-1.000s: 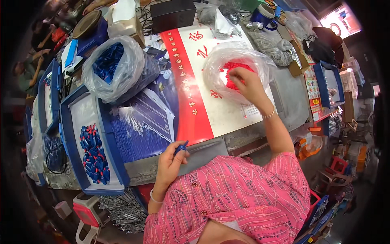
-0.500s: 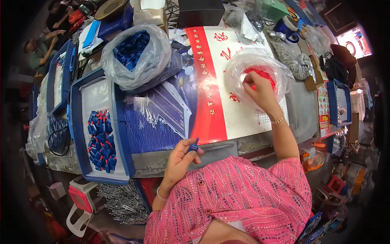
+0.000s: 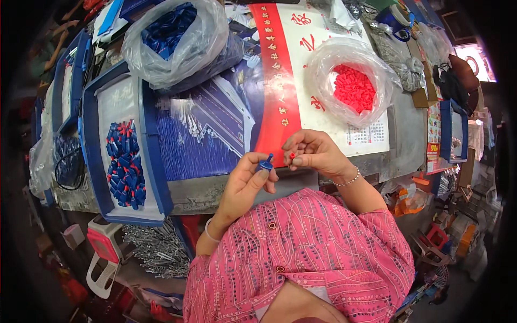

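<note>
My left hand point(image 3: 246, 183) pinches a small blue plastic piece point(image 3: 265, 164) with a thin stem pointing up. Close by on its right, my right hand point(image 3: 318, 154) holds a tiny red cap point(image 3: 292, 155) between thumb and fingers. The two pieces are apart. Beyond my right hand stands a clear plastic bag point(image 3: 329, 56) of small red caps point(image 3: 353, 88). A larger clear bag point(image 3: 210, 51) at the far left holds many blue pieces point(image 3: 169, 29). In the blue tray point(image 3: 90, 156) on the left lies a heap of blue pieces with red ends point(image 3: 125, 164).
A printed poster sheet point(image 3: 277, 107) covers the middle of the table. A bundle of thin metal rods point(image 3: 153, 247) sits below the table at left, beside a red and white stool point(image 3: 102, 245). Another blue tray point(image 3: 455, 132) stands at far right.
My right hand has come out of the bag of red caps and back beside my left hand, now with a red cap. The left hand still holds the blue piece. The view has shifted.
</note>
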`<move>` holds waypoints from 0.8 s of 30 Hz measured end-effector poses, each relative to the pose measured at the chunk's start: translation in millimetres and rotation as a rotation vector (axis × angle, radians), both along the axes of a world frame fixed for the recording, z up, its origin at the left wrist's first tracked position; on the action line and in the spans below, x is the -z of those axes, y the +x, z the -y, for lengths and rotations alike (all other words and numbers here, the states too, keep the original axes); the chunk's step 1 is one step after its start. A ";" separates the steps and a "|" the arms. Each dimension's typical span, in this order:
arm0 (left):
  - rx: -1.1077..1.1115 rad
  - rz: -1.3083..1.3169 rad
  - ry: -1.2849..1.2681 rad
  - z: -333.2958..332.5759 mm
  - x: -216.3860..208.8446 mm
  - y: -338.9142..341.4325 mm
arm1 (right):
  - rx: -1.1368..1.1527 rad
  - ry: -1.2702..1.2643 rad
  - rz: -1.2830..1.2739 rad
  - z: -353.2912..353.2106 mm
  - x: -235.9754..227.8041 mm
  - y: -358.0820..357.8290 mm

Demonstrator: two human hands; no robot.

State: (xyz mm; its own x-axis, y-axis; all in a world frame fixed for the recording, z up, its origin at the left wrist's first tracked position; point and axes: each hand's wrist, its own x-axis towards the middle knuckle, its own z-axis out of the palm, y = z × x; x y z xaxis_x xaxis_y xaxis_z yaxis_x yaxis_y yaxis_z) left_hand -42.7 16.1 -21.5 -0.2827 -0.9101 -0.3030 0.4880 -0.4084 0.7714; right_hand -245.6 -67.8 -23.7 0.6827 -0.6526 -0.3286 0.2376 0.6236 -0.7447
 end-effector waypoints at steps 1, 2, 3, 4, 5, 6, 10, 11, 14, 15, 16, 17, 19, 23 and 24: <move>0.003 -0.001 -0.007 -1.9 1.2 1.1 | -0.004 0.008 0.001 -1.0 0.9 0.7; -0.005 0.004 0.001 -3.1 1.9 2.1 | -0.015 -0.003 0.007 -0.7 2.3 1.8; -0.006 0.008 -0.011 -4.1 2.4 2.2 | -0.025 -0.015 0.014 -0.9 3.1 3.1; -0.006 0.013 -0.023 -5.2 2.6 2.6 | -0.032 -0.009 0.018 -1.6 2.9 4.7; -0.010 0.015 -0.019 -5.6 2.4 2.7 | -0.033 0.009 0.018 -2.0 1.4 5.6; -0.008 0.014 -0.015 -5.9 1.8 2.8 | -0.033 0.026 0.017 -2.4 0.7 6.6; 0.025 0.029 -0.030 -5.4 0.5 3.8 | -0.027 -0.001 0.006 -3.0 2.4 9.3; 0.026 0.028 -0.029 -5.2 0.2 4.1 | -0.065 -0.046 0.016 -2.3 3.6 8.7; 0.039 0.039 -0.017 -4.9 0.5 4.4 | -0.102 -0.046 0.038 -0.6 5.3 8.0; 0.019 0.031 -0.007 -5.0 1.3 4.2 | -0.102 -0.002 0.052 -0.5 5.5 8.0; 0.000 0.022 0.003 -5.2 2.2 4.0 | -0.101 0.000 0.052 -1.7 3.7 10.7; 0.001 0.022 0.005 -5.4 3.8 3.9 | -0.062 -0.051 0.002 -3.9 0.3 15.8; -0.069 0.024 0.025 -5.5 7.1 3.7 | -0.021 -0.099 -0.047 -7.2 -0.9 18.8; -0.093 0.199 0.049 0.6 3.8 4.6 | -0.103 -0.734 -0.395 -11.3 -4.1 22.2; -0.064 0.274 0.090 2.6 1.8 4.3 | -0.113 -0.849 -0.419 -11.8 -6.6 24.2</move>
